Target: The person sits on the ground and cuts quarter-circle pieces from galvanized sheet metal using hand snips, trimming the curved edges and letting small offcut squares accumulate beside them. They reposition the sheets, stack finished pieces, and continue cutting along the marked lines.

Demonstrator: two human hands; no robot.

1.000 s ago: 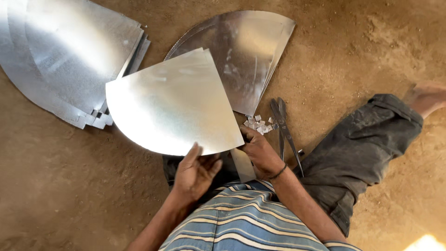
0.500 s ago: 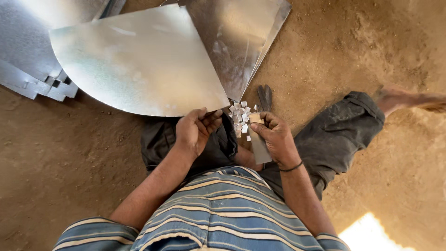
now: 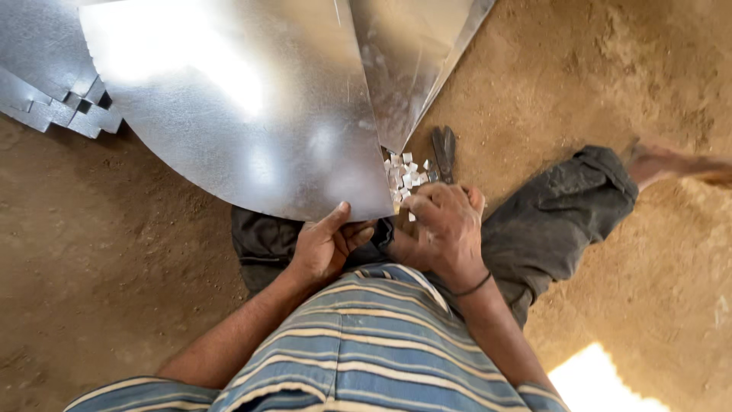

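Note:
A fan-shaped sheet of shiny galvanised metal (image 3: 236,107) fills the upper middle of the head view, its curved edge towards me. My left hand (image 3: 324,248) pinches that curved edge near the sheet's right corner, thumb on top. My right hand (image 3: 446,229) is closed at the same corner; what it grips is hidden under the fingers. Small cut metal scraps (image 3: 402,174) lie on the dirt just above my right hand.
A second fan-shaped sheet (image 3: 415,69) lies under the first at the upper right. A stack of notched sheets (image 3: 49,91) sits at the upper left. Dark tin snips (image 3: 444,152) lie beside the scraps. My bent leg (image 3: 557,214) stretches right over sandy ground.
The sheet has come closer and now fills more of the view. Both hands have shifted along its curved edge to the right corner.

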